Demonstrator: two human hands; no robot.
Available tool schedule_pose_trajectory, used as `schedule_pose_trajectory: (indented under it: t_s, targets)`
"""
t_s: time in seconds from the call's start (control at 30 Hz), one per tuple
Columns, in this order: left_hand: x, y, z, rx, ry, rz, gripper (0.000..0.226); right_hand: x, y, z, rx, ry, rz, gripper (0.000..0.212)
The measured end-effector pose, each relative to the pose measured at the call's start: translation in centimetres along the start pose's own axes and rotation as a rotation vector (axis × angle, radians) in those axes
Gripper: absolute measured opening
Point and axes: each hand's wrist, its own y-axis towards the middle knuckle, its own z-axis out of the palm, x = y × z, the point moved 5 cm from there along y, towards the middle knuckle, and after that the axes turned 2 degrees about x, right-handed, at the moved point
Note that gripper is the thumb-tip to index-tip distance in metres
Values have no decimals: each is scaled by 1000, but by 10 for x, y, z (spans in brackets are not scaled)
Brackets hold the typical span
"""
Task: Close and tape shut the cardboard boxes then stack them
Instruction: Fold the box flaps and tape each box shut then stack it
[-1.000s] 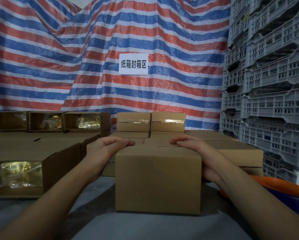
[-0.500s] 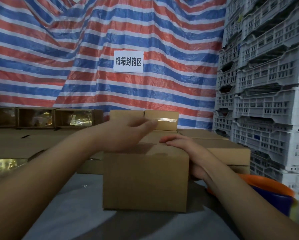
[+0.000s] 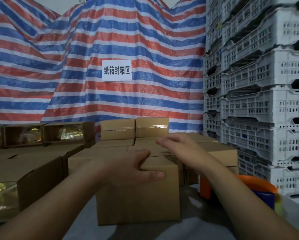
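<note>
The tarp (image 3: 96,49) filling the upper left and centre of the frame is striped red, blue and white. A white sign (image 3: 116,70) on it carries dark characters. The crates (image 3: 259,94) at the right are pale grey. The cardboard box (image 3: 138,201) at lower centre is plain tan-brown. Open boxes (image 3: 63,133) at left show gold, shiny contents. At lower right sits an orange-and-blue tub (image 3: 259,189). The table (image 3: 82,220) is grey.

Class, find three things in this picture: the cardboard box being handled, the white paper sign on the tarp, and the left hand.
cardboard box (image 3: 138,201): head view, on its bare front face.
white paper sign (image 3: 116,70): head view, on the middle of the printed sheet.
left hand (image 3: 127,168): head view, on the back of the hand.
</note>
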Motion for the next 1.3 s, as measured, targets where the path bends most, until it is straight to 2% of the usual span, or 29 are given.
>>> schedule_pose_trajectory:
  t_s: [0.07, 0.13, 0.2, 0.4, 0.5, 0.57, 0.67, 0.73, 0.8, 0.9, 0.93, 1.0, 1.13, 1.2, 1.3]
  targets:
    - [-1, 1, 0, -15, -32, 25, 78, 19, -10, 7, 139, -207, -69, 25]
    - [-6, 0, -3, -18, -68, 90, 55, 25, -18, 26, 307, -522, -109, 31]
    - [-8, -1, -4, -27, -69, 107, 50, 28, -22, 38, 326, -702, -119, 37]
    - [-9, -6, -6, -101, -3, -3, 61, 33, -27, 39, 307, -714, -132, 38]
    - [-10, -18, -9, -187, -18, -16, 48, 28, -26, 36, 294, -688, -163, 26]
    - [-11, -26, -7, -225, -35, 1, 38, 25, -26, 33, 293, -684, -169, 27]
    - [-19, -29, 0, -233, 67, -2, 52, 22, -30, 28, 331, -717, -152, 28]
    - [-24, -28, 2, -253, 85, -11, 63, 19, -30, 19, 373, -620, -40, 39]
    - [-26, -28, 3, -249, 76, -15, 68, 18, -30, 1, 290, -540, 32, 47]
    - [-23, -28, 4, -235, 85, -32, 67, 14, -28, -35, -11, -845, 7, 22]
    - [-22, -28, 5, -238, 88, -33, 67, 6, -30, -43, -33, -944, 49, 23]
    - [-21, -26, 5, -245, 78, -25, 66, -17, -37, -51, 20, -1064, 171, 34]
    - [-17, -23, 8, -268, 70, -22, 68, -61, -69, -63, 6, -1137, 452, 57]
    - [-17, -23, 8, -281, 67, -22, 68, -74, -81, -62, -21, -1189, 502, 67]
    - [-16, -23, 8, -268, 43, -45, 68, -80, -90, -62, -164, -1219, 480, 74]
